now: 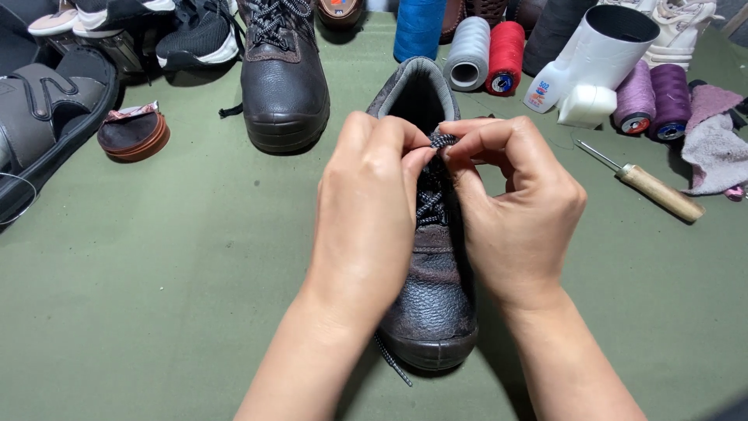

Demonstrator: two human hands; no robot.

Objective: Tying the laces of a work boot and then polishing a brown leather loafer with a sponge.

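Observation:
A dark brown leather boot stands on the green cloth, its toe toward me and its grey-lined opening away. A black-and-white speckled lace runs up its front. My left hand and my right hand meet over the upper eyelets, and both pinch the lace between thumb and fingers. A loose lace end lies by the toe at the near left. My hands hide much of the tongue and the eyelets.
A matching laced boot stands at the back. Sandals and sneakers crowd the left, beside a round brown tin. Several thread spools, a white bottle, a wooden-handled awl and grey rags lie at the right.

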